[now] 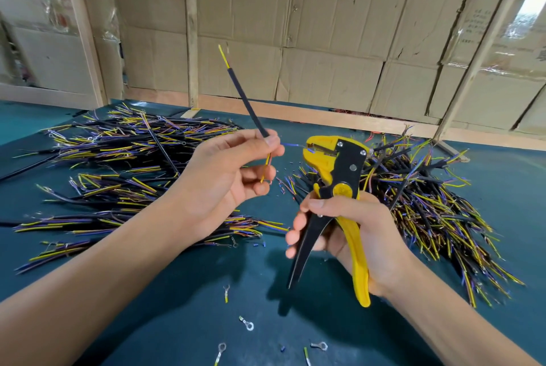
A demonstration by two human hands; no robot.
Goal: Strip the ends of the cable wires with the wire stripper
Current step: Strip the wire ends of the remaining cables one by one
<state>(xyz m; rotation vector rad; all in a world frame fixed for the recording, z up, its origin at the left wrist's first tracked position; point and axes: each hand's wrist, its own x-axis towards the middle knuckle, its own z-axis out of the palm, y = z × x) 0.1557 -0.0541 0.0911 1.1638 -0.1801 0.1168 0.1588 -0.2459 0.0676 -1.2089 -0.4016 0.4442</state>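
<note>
Ring terminals [247,325]: a few small metal lugs lie loose on the table [183,306], nearest you, below and between your two forearms; one [320,345] sits close to the lower edge, another [220,349] just left of it.

Your right hand [351,229]: fingers curled round the two handles of the wire stripper [334,188], thumb laid across the top near the pivot. The black handle runs out under your fingertips, the yellow one under your palm toward the wrist.

Wire stripper head: yellow and black, pointing up and left from your right fingers, toward your left hand; the jaws stand slightly apart.

Your left hand [227,176]: thumb and forefinger pinching the cable [251,105] at the point where the black sheath ends; the other fingers loosely curled below.

Cable: black sheath rises up and left from your left fingers, tilted, with a yellow core showing at its far tip.

Blue wire [291,144]: runs right from your left fingertips into the stripper's jaws.

Yellow wire [266,167]: hangs down from the pinch, across your curled left fingers.

Left pile [118,158]: many black cables with yellow and blue ends, spread on the table behind and beneath your left hand.

Right pile [428,194]: a similar heap behind and to the right of your right fingers.

Offcuts [282,185]: tiny bits of insulation on the table between your hands.

Backdrop: cardboard panels [325,40] in a wooden frame beyond the table.
</note>
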